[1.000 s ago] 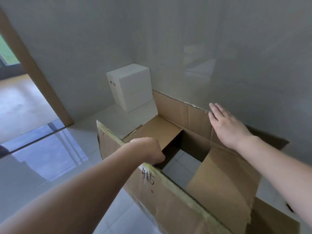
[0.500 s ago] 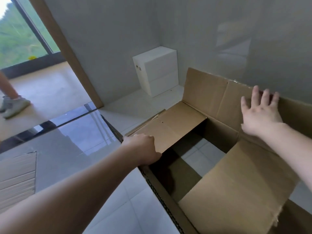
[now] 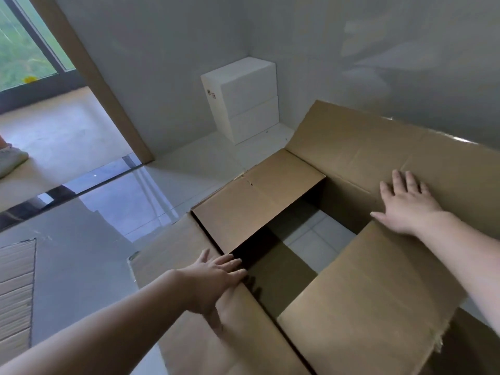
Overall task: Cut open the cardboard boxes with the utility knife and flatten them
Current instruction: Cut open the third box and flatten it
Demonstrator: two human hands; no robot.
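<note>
L hand [image 3: 216, 282] lies flat, fingers straight and together, palm down on the near-left flap of the cardboard box [image 3: 351, 147], fingertips right at the flap's inner edge; it grips nothing. R hand [image 3: 408, 204] is spread open w/ fingers splayed, pressed against the far-right flap, which tilts back toward the grey wall [image 3: 378, 50]; also holds nothing. The box sits on the white tiled floor [image 3: 189, 171] in the right half of the scene, open top and bottom, so floor tiles show through the middle. Far-left inner flap lies roughly level over the opening; near-right flap slopes toward the camera, torn edge at its near corner. No utility knife visible. A white box [image 3: 243, 104] stands in the far corner, well apart from the cardboard. At far left, a window [image 3: 24, 50] and a wooden door frame [image 3: 94, 85]; a shoe [image 3: 10, 161] shows at the left edge.
</note>
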